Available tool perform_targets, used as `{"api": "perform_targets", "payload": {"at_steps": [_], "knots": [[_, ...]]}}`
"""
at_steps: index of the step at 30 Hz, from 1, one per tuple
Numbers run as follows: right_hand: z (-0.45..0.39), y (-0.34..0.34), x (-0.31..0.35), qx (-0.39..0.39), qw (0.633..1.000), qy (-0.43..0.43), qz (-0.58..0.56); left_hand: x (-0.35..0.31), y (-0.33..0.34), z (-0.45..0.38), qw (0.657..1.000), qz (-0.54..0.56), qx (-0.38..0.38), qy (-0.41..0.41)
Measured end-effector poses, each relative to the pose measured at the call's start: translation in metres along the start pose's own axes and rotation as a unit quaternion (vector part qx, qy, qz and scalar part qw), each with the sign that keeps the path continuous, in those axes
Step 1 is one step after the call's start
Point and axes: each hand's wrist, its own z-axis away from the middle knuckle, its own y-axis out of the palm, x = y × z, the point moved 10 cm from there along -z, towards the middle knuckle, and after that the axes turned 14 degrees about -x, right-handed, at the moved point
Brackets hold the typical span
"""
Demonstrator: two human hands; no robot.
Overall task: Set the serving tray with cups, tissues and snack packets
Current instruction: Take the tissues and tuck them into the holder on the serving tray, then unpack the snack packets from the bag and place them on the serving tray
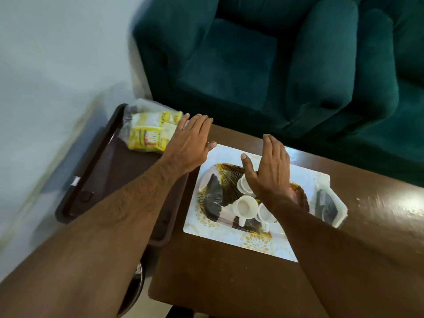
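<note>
A patterned gold-and-black serving tray (213,193) lies on a white placemat (247,244) on the brown table. Three white cups (244,206) stand on it, partly hidden by my right hand (268,171), which hovers above them, flat and open, holding nothing. My left hand (190,143) is stretched out flat with its fingers apart, beside a clear bag of yellow snack packets (149,131) that lies at the far end of a dark brown tray (91,161) on the left. A white tissue holder (330,205) sits at the placemat's right edge.
A teal sofa (275,65) runs along the far side of the table (229,283). The dark brown tray overhangs the table's left edge above a pale floor (46,88). A round dark object (135,285) shows below the tray near my left forearm.
</note>
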Motion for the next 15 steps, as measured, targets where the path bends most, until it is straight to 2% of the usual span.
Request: {"api": "perform_targets", "payload": {"at_steps": [8, 15], "knots": [[-0.004, 0.057, 0.112, 0.030, 0.997, -0.060, -0.039, 0.109, -0.005, 0.042, 0.997, -0.022, -0.007, -0.076], [-0.003, 0.099, 0.177, 0.054, 0.992, -0.090, -0.073, 0.173, 0.002, 0.076, 0.990, -0.020, -0.019, -0.137]]}}
